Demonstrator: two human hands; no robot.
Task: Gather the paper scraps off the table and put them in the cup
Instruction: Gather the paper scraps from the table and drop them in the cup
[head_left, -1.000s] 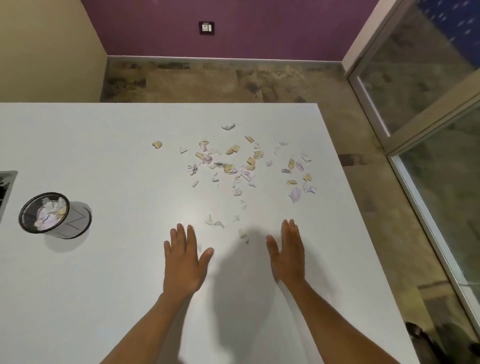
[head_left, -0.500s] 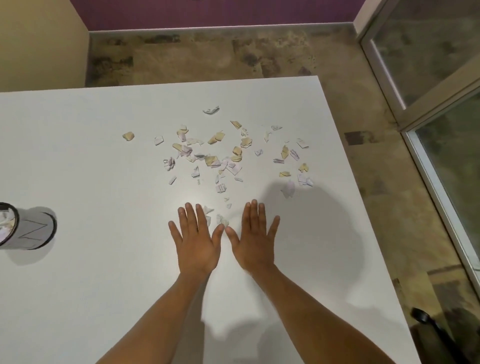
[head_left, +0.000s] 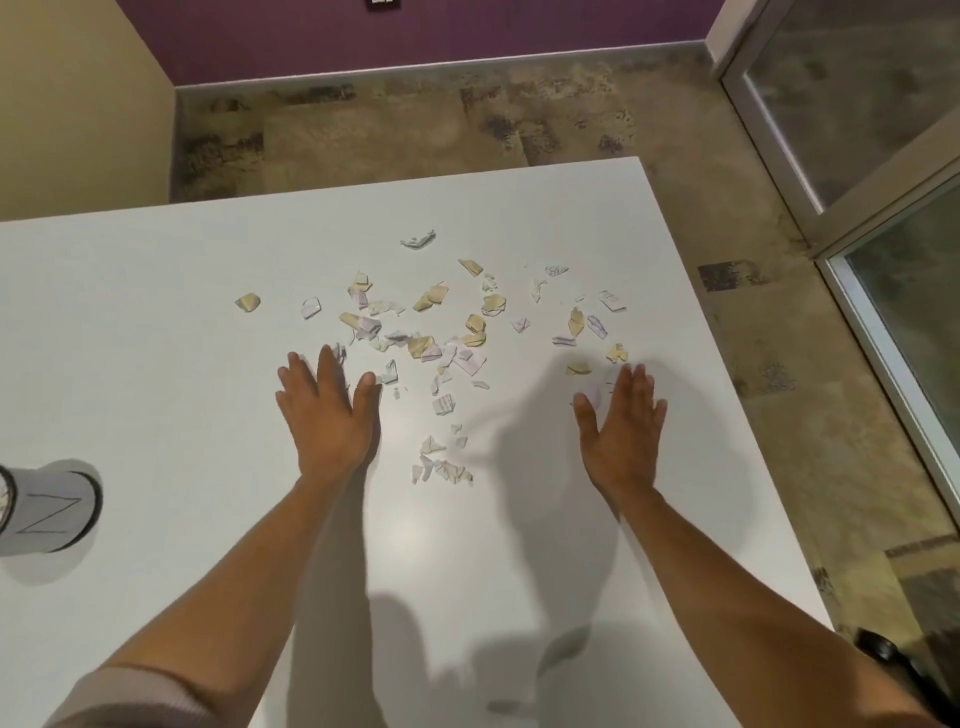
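Resting flat on white table (head_left: 156, 322), both hands palm down, fingers straight and close together, thumbs splayed out, gripping nothing. Left hand (head_left: 328, 415) at left edge of scrap patch, fingertips touching a pale scrap near the patch's lower left. Right hand (head_left: 623, 421) at right edge of patch, fingertips just below a tan scrap and partly over a pale round scrap. Hands well apart, main scatter between and beyond them.

Paper scraps (head_left: 441, 332) spread across the far middle of table, tan, white and pale purple bits, torn and uneven. Small cluster of scraps (head_left: 441, 467) nearer the body, between the two wrists, touching neither hand. One tan scrap (head_left: 248, 302) apart at far left of patch. One grey-white curled scrap (head_left: 418, 240) alone at far side.

Cup (head_left: 49, 512) at left edge of frame, cut off by it, grey side with a drawn Z mark, well apart from left hand and from all loose scraps. Contents barely visible, cannot tell how full.

Bare forearms reaching in from bottom, pale sleeve (head_left: 130, 696) at lower left. Stone-pattern floor (head_left: 415, 130) beyond table, glass door (head_left: 857, 104) at right.
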